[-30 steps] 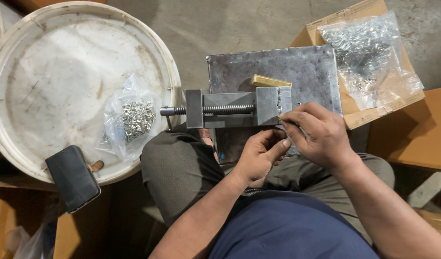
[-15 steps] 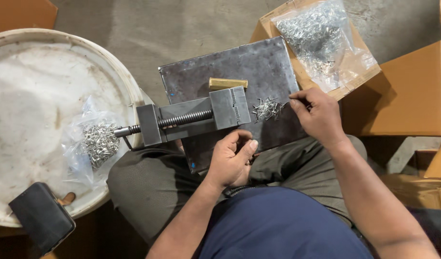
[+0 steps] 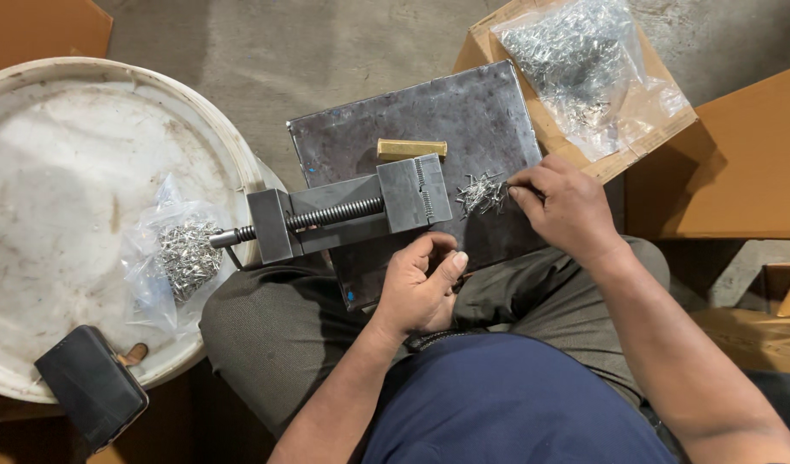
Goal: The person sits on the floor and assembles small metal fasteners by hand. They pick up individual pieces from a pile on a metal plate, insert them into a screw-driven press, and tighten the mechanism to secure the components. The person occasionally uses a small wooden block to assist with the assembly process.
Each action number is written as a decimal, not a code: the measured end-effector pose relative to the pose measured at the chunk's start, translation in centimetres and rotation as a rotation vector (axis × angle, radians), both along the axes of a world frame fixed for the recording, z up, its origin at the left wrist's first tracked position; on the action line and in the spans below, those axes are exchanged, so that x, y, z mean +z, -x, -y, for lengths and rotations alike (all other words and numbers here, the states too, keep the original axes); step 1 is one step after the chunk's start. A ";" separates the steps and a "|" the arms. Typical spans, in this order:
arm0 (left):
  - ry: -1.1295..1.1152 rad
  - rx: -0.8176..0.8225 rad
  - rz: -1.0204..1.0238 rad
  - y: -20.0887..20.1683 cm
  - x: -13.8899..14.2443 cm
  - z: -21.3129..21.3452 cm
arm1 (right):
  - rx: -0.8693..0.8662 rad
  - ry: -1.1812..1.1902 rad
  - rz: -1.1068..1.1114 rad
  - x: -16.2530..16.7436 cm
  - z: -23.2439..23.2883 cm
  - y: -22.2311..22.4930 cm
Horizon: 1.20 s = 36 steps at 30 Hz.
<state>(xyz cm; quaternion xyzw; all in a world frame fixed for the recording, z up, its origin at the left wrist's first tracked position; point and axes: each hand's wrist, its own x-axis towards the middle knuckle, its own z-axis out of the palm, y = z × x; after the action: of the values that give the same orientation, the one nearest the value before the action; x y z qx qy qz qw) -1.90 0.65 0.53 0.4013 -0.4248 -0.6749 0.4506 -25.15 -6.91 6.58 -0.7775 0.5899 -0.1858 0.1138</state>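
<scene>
Your right hand pinches its fingertips together at the edge of a small heap of metal pins on the steel plate across your lap; whether a pin is already caught between them cannot be told. Your left hand curls loosely just below the small steel vise, closed on nothing that shows. The pins look light, stiff and slippery, likely to scatter, so take one near its middle between thumb and forefinger. The vise looks heavy and rigid. A brass bar lies beside it. Bagged pins sit on the white bucket lid at left and in the cardboard box at right.
</scene>
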 end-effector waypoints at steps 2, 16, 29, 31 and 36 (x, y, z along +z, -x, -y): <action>0.010 0.000 0.027 -0.1 0.1 0.0 | -0.020 -0.027 -0.010 0.0 0.1 -0.2; 0.119 0.050 0.149 0.3 1.4 0.2 | 0.147 0.044 0.108 2.4 -3.3 -3.1; -0.137 -0.093 -0.321 -0.7 -0.5 0.0 | 0.295 -0.092 0.432 1.8 -4.6 -5.5; -0.167 -0.046 -0.393 -0.6 -0.5 -0.1 | 0.317 -0.088 0.473 1.9 -4.4 -5.8; -0.211 0.042 -0.384 -0.3 -0.3 0.2 | 0.273 0.008 0.398 3.3 -3.1 -6.8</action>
<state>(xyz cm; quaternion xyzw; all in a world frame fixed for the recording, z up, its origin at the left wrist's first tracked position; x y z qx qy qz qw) -1.56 0.43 0.26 0.3191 -0.2499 -0.7700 0.4929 -18.33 -3.78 9.87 -0.7984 0.4447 -0.3205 0.2490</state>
